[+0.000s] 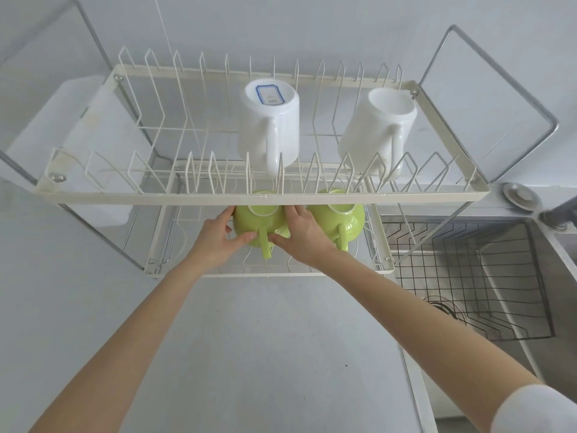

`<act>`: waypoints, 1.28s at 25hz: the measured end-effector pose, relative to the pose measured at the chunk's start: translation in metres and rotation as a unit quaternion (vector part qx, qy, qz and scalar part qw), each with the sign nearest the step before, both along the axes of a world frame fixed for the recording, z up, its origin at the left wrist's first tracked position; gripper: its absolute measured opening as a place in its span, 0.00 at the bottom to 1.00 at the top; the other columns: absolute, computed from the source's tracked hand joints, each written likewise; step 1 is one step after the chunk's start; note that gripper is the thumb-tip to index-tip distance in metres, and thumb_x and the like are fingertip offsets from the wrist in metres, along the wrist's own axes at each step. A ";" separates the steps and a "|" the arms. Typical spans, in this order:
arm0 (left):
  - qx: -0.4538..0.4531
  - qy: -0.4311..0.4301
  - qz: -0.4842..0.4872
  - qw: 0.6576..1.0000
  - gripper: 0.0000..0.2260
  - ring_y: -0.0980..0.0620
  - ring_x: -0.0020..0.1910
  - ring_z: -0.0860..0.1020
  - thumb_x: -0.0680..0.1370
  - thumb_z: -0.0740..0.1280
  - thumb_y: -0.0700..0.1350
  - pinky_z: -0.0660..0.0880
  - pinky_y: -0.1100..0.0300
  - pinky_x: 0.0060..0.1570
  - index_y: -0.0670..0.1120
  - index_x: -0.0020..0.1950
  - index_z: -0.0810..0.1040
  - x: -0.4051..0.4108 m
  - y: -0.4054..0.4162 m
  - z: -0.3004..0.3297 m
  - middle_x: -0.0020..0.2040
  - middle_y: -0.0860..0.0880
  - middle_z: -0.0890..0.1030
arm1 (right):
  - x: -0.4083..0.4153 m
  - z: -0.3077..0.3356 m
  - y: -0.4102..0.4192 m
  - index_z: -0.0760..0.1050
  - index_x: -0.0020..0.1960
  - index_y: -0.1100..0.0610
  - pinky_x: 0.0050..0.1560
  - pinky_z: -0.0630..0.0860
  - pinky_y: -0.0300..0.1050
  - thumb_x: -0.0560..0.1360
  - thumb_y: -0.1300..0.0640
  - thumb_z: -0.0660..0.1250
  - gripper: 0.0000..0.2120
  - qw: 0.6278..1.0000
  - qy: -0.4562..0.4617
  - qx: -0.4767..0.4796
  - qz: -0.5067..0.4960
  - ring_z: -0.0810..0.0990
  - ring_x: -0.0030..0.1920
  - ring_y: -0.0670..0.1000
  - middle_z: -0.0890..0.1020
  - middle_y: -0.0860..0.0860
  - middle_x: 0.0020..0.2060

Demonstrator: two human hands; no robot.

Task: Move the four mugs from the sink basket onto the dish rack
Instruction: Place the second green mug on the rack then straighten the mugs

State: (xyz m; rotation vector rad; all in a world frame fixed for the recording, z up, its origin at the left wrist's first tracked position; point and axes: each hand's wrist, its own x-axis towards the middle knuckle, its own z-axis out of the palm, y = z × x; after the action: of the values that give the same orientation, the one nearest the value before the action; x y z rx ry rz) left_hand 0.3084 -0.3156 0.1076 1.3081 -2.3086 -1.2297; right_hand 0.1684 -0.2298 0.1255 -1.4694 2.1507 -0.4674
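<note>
Two white mugs stand upside down on the top tier of the white wire dish rack (pixel 312 197): one in the middle (pixel 274 126) with a blue-edged label on its base, one at the right (pixel 377 129). On the lower tier sit two green mugs, upside down with handles toward me. My left hand (pixel 218 235) and my right hand (pixel 299 235) grip the left green mug (pixel 259 221) from both sides. The right green mug (pixel 338 220) rests free beside it. The sink basket (pixel 468 276), a black wire one, holds no mugs.
A steel sink (pixel 562 260) lies at the right with a tap base (pixel 559 217) and a round cap (pixel 520 195) behind it. A translucent white board (pixel 93 145) hangs at the rack's left end. Grey counter (pixel 265 354) stretches in front of the rack.
</note>
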 end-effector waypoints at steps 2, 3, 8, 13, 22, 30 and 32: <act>0.006 0.001 -0.006 1.000 0.32 0.48 0.52 0.67 0.70 0.68 0.54 0.61 0.59 0.49 0.48 0.71 0.61 0.001 0.000 0.001 0.66 0.46 0.72 | 0.001 0.000 0.001 0.56 0.71 0.62 0.66 0.68 0.55 0.74 0.53 0.67 0.33 1.000 0.005 0.000 0.004 0.65 0.67 0.61 0.66 0.60 0.67; 0.008 0.001 -0.007 1.000 0.32 0.48 0.52 0.67 0.70 0.68 0.53 0.61 0.58 0.49 0.48 0.71 0.61 0.001 0.001 0.001 0.66 0.46 0.72 | 0.001 0.001 0.002 0.56 0.72 0.62 0.66 0.68 0.55 0.74 0.53 0.67 0.33 1.000 0.006 -0.001 0.004 0.65 0.67 0.61 0.66 0.60 0.67; 0.011 -0.005 -0.015 1.000 0.28 0.47 0.54 0.66 0.74 0.67 0.47 0.62 0.58 0.50 0.48 0.71 0.60 0.002 0.003 0.004 0.63 0.46 0.71 | 0.002 0.004 0.004 0.56 0.71 0.62 0.64 0.69 0.52 0.74 0.52 0.66 0.32 1.000 0.022 0.001 0.012 0.66 0.67 0.60 0.67 0.59 0.67; -0.029 0.005 0.014 0.999 0.25 0.45 0.59 0.67 0.75 0.65 0.46 0.62 0.57 0.54 0.46 0.70 0.61 -0.002 0.009 0.017 0.62 0.47 0.68 | -0.020 0.018 0.023 0.63 0.68 0.63 0.62 0.67 0.50 0.75 0.56 0.64 0.24 0.997 0.044 -0.068 -0.011 0.66 0.66 0.59 0.71 0.61 0.64; -0.055 0.026 -0.014 0.998 0.30 0.42 0.68 0.64 0.70 0.72 0.44 0.60 0.51 0.69 0.41 0.68 0.63 -0.025 0.016 0.013 0.67 0.40 0.66 | -0.073 0.000 0.052 0.59 0.70 0.60 0.69 0.64 0.55 0.71 0.51 0.69 0.34 0.992 0.042 -0.063 -0.103 0.64 0.67 0.59 0.67 0.57 0.66; -0.091 -0.007 0.007 0.996 0.33 0.43 0.71 0.62 0.71 0.69 0.45 0.64 0.46 0.68 0.42 0.72 0.57 -0.035 0.021 0.000 0.73 0.43 0.62 | -0.072 -0.002 0.057 0.53 0.74 0.56 0.70 0.62 0.50 0.71 0.51 0.69 0.38 0.992 -0.008 -0.062 -0.110 0.60 0.73 0.55 0.58 0.53 0.75; -0.093 -0.011 0.009 0.996 0.34 0.45 0.72 0.61 0.72 0.68 0.46 0.64 0.47 0.68 0.44 0.73 0.56 -0.039 0.025 0.001 0.75 0.45 0.60 | -0.070 -0.004 0.058 0.53 0.74 0.56 0.71 0.61 0.48 0.71 0.51 0.70 0.38 0.991 -0.009 -0.071 -0.115 0.59 0.73 0.55 0.57 0.53 0.75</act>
State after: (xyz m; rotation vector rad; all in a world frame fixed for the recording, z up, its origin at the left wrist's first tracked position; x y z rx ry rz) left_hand 0.2694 -0.2901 0.1081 1.2812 -2.3559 -0.9716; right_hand 0.0980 -0.1719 0.1218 -1.2879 2.3252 -0.7248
